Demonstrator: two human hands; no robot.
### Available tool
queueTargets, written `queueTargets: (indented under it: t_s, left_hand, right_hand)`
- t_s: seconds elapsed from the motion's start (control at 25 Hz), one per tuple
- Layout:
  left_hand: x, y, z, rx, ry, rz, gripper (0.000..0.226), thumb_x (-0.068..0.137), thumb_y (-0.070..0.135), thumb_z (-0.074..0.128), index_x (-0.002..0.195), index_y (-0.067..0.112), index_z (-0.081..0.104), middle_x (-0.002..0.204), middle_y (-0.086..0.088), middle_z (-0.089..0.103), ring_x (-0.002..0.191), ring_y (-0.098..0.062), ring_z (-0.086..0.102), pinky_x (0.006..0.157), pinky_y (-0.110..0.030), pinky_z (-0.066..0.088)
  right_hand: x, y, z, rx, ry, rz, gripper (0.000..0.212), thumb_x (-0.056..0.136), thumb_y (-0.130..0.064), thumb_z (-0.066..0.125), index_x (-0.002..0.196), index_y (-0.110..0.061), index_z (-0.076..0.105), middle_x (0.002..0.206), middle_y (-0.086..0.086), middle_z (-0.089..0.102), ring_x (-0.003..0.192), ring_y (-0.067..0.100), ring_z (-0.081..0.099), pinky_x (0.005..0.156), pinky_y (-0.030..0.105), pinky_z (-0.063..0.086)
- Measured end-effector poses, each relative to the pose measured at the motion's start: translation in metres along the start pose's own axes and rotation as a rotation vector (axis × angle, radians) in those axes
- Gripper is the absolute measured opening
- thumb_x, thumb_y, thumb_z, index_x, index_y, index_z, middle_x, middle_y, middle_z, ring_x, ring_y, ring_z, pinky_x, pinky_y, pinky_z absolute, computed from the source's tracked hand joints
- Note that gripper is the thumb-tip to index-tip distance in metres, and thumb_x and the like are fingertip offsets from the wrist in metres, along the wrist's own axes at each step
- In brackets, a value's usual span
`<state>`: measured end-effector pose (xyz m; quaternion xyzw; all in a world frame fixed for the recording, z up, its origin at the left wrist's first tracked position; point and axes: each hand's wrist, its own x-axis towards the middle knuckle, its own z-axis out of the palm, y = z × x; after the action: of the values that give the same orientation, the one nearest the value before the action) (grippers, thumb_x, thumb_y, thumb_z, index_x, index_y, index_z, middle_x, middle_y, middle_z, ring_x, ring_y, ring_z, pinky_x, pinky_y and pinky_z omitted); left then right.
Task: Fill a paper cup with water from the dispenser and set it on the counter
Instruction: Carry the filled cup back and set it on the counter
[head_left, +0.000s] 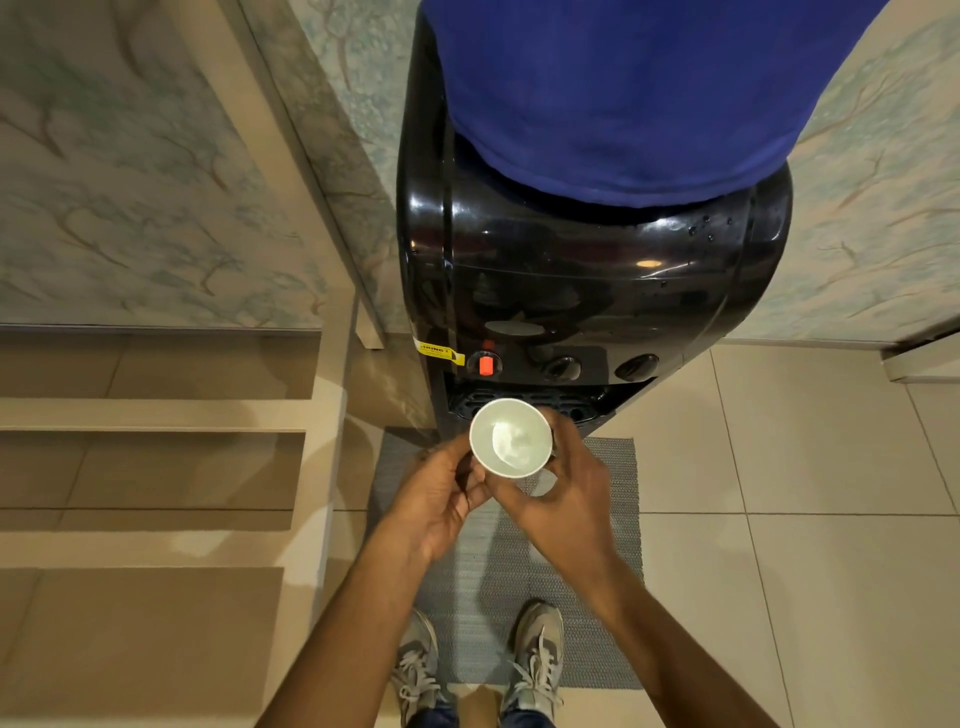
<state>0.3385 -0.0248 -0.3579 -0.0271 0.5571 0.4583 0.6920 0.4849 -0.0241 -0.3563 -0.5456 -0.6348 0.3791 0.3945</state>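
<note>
The cup (510, 437) is held just in front of the dispenser (587, 291), near its drip tray, upright with the mouth up and its long axis vertical. Both hands close on its wall: the left hand (441, 501) pinching one side, the right hand (566, 499) wrapping the other. Thin paper probably buckles easily; a light hold around mid-wall is safest.

both hands (441, 499) (563, 506) raised together, fingers (563, 423) curled inward.
</note>
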Motion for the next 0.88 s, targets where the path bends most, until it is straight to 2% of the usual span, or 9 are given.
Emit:
queueTargets:
  t_s: [0.08, 0.2, 0.32, 0.4, 0.48, 0.64, 0.8, 0.88]
  left_hand:
    - [-0.009, 0.008, 0.001, -0.018, 0.013, 0.011, 0.012, 0.094, 0.011, 0.069, 0.094, 0.002, 0.076, 0.09, -0.017, 0.071, 0.085, -0.025, 0.066, 0.073, -0.038, 0.062]
    - [-0.027, 0.024, 0.005, -0.034, 0.01, 0.052, 0.02, 0.094, 0.008, 0.069, 0.08, 0.004, 0.083, 0.094, -0.019, 0.061, 0.084, -0.026, 0.061, 0.066, -0.041, 0.066]
    - [-0.059, 0.048, 0.014, -0.076, -0.024, 0.086, 0.011, 0.083, 0.012, 0.078, 0.086, 0.002, 0.083, 0.097, -0.018, 0.072, 0.08, -0.023, 0.065, 0.055, -0.032, 0.062]
    - [-0.083, 0.066, 0.021, -0.089, -0.019, 0.098, 0.016, 0.081, 0.013, 0.079, 0.09, 0.001, 0.081, 0.092, -0.016, 0.077, 0.067, -0.017, 0.07, 0.052, -0.028, 0.06]
    - [-0.105, 0.082, 0.029, -0.103, -0.005, 0.133, 0.012, 0.09, 0.01, 0.073, 0.093, 0.0, 0.079, 0.085, -0.015, 0.077, 0.062, -0.017, 0.073, 0.051, -0.026, 0.059]
    - [-0.154, 0.122, 0.051, -0.082, 0.005, 0.193, 0.013, 0.096, 0.013, 0.066, 0.092, 0.004, 0.075, 0.074, -0.009, 0.074, 0.056, -0.012, 0.071, 0.047, -0.024, 0.059]
    - [-0.198, 0.168, 0.068, -0.096, 0.041, 0.257, 0.015, 0.094, 0.013, 0.069, 0.104, 0.002, 0.072, 0.084, -0.014, 0.075, 0.068, -0.019, 0.07, 0.054, -0.028, 0.061]
    - [-0.22, 0.188, 0.073, -0.116, 0.023, 0.274, 0.02, 0.094, 0.016, 0.07, 0.107, 0.001, 0.072, 0.087, -0.016, 0.075, 0.073, -0.02, 0.069, 0.052, -0.027, 0.062]
  right_hand:
    - [0.002, -0.015, -0.002, 0.026, -0.014, 0.0, 0.064, 0.072, -0.018, 0.095, 0.126, -0.021, 0.062, 0.113, -0.02, 0.07, 0.106, -0.001, 0.068, 0.083, 0.009, 0.052]
    - [0.007, -0.042, -0.007, 0.043, -0.04, -0.027, 0.07, 0.073, -0.02, 0.094, 0.129, -0.034, 0.054, 0.117, -0.037, 0.063, 0.113, -0.007, 0.063, 0.086, 0.006, 0.05]
    - [0.017, -0.084, -0.018, 0.03, -0.057, -0.088, 0.075, 0.071, -0.028, 0.095, 0.13, -0.041, 0.05, 0.119, -0.048, 0.057, 0.113, -0.015, 0.06, 0.086, 0.004, 0.049]
    - [0.024, -0.112, -0.025, 0.071, -0.081, -0.111, 0.071, 0.071, -0.029, 0.094, 0.131, -0.032, 0.056, 0.118, -0.034, 0.066, 0.113, -0.003, 0.065, 0.09, 0.014, 0.054]
    - [0.03, -0.136, -0.03, 0.107, -0.091, -0.139, 0.069, 0.072, -0.027, 0.094, 0.132, -0.022, 0.06, 0.119, -0.017, 0.071, 0.113, 0.007, 0.068, 0.091, 0.024, 0.058]
    - [0.048, -0.197, -0.044, 0.115, -0.127, -0.152, 0.071, 0.069, -0.032, 0.095, 0.13, -0.024, 0.061, 0.12, -0.013, 0.07, 0.116, 0.006, 0.066, 0.092, 0.025, 0.059]
    - [0.071, -0.255, -0.054, 0.099, -0.142, -0.231, 0.072, 0.07, -0.031, 0.097, 0.131, -0.017, 0.062, 0.12, -0.007, 0.072, 0.116, 0.008, 0.067, 0.092, 0.028, 0.059]
    - [0.08, -0.283, -0.057, 0.105, -0.144, -0.258, 0.071, 0.07, -0.033, 0.096, 0.13, -0.017, 0.063, 0.119, -0.008, 0.072, 0.114, 0.007, 0.067, 0.09, 0.024, 0.058]
